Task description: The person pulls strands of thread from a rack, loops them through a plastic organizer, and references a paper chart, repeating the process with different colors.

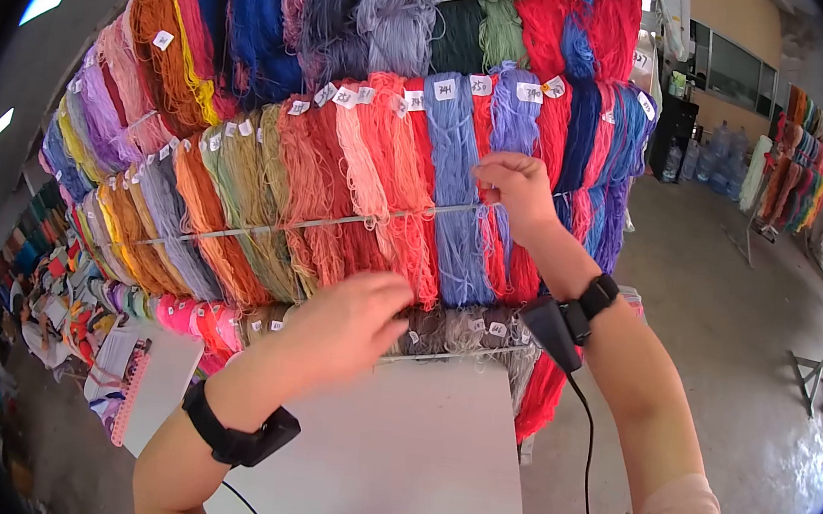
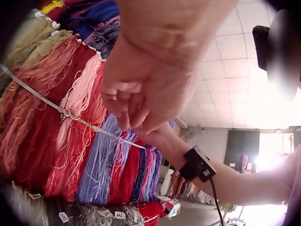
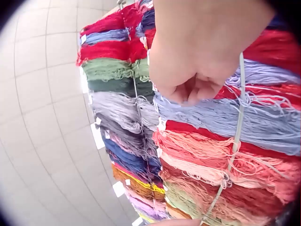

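Observation:
Skeins of yarn hang in rows in front of me, with numbered white tags at their tops. My right hand (image 1: 518, 196) is raised at a blue skein (image 1: 455, 151) and a violet-blue skein (image 1: 514, 117), its fingers curled and thumb and forefinger close together. In the right wrist view the curled fingertips overlap the blue yarn (image 3: 202, 115); I cannot tell whether a strand is pinched between them. My left hand (image 1: 349, 323), blurred, hovers lower, before the coral and red skeins (image 1: 393, 195). In the left wrist view its fingers (image 2: 123, 101) are loosely bent, with no yarn visible in them.
Metal rods (image 1: 325, 220) cross the skeins. Below stands a white tabletop (image 1: 401, 457), with a pink-edged notebook (image 1: 131, 393) to the left. A black cable (image 1: 589, 456) hangs from the right wrist camera. Another yarn rack (image 1: 803, 158) and water bottles (image 1: 718, 154) stand far right.

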Available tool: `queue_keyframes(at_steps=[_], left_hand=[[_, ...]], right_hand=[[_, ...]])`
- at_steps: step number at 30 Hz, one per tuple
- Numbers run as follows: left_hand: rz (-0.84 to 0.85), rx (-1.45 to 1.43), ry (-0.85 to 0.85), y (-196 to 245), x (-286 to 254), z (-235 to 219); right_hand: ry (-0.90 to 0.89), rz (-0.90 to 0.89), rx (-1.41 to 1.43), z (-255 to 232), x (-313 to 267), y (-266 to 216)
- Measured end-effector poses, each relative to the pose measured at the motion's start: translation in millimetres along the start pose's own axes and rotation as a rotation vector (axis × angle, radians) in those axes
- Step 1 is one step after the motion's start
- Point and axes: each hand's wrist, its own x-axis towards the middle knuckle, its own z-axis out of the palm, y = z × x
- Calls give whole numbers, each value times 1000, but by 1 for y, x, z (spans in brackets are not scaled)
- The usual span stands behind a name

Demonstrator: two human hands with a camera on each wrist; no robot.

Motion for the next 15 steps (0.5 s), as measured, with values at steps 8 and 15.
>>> queue_keyframes(at_steps=[8,15], left_hand=[[-393,-723,249,-43,81,1],[-547,-1400,371,-59,140,39]], right_hand=[[-240,246,445,-13,-9,-25],[-260,277,273,-14,-10,-29]])
